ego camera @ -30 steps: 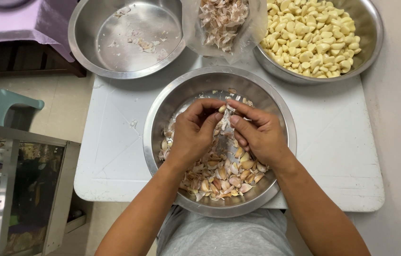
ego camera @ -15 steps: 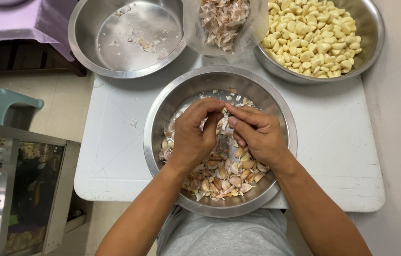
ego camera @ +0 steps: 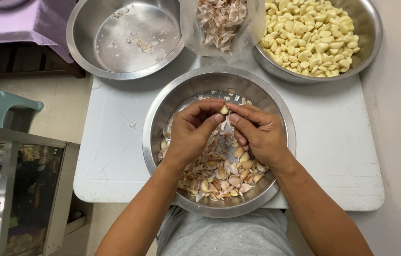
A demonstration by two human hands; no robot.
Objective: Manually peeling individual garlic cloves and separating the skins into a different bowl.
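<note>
Now — garlic clove (ego camera: 223,110) between both hands

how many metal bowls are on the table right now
3. A near bowl under both hands, holding unpeeled cloves; a far-left bowl, almost bare; a far-right bowl of peeled cloves.

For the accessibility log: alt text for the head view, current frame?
Both hands, left hand and right hand, pinch one garlic clove over a steel bowl of unpeeled cloves on a white table. Behind it stand a nearly empty steel bowl, a clear bag of skins and a bowl of peeled cloves.
</note>
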